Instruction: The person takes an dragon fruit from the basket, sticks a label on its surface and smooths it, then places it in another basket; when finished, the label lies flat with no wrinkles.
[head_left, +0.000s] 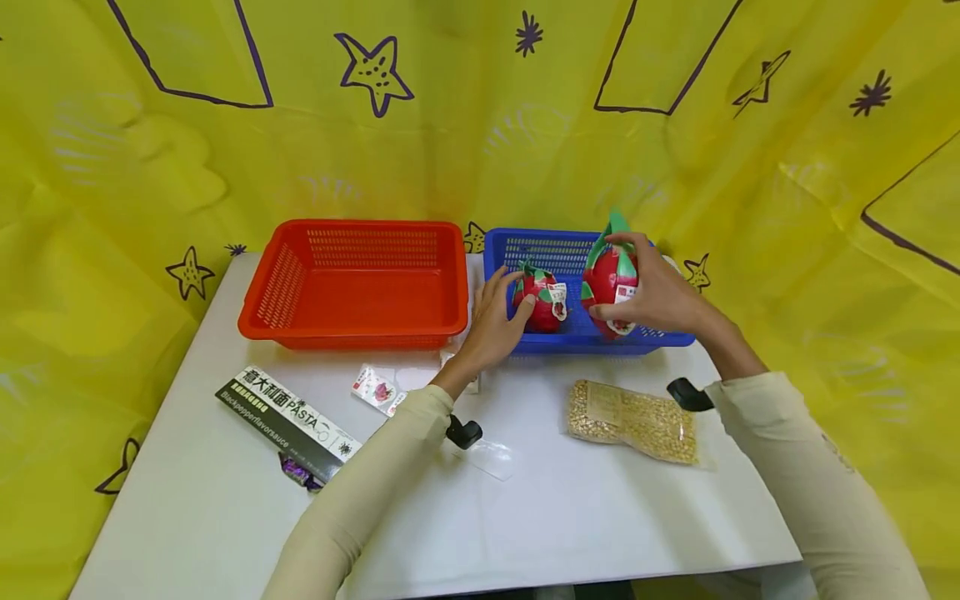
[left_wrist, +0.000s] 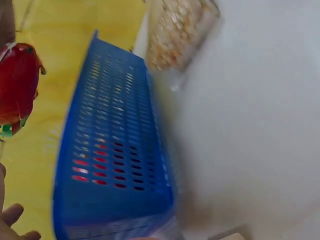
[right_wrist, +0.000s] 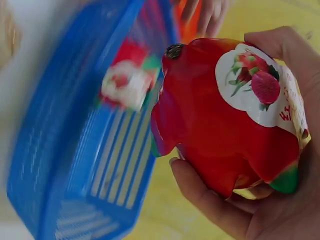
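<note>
My right hand (head_left: 660, 292) grips a dragon fruit (right_wrist: 215, 115), red with green tips and a white picture label, over the right part of the blue basket (head_left: 592, 344). In the right wrist view its thumb and fingers curl round the fruit's sides. A second dragon fruit (head_left: 542, 304) lies in the left part of that basket, with a similar label. My left hand (head_left: 491, 321) is at the basket's left end, its spread thumb and forefinger overlapping this fruit in the head view. The left wrist view shows its loose fingers (left_wrist: 11, 215) above the basket rim.
A red basket (head_left: 375, 333) stands left of the blue one. In front lie a pasta box (head_left: 288, 425), a purple wrapped item (head_left: 297, 472), white printed cards (head_left: 378, 387), a clear plastic piece (head_left: 487, 458) and a bag of yellowish grains (head_left: 633, 421). A yellow curtain (head_left: 450, 167) hangs behind.
</note>
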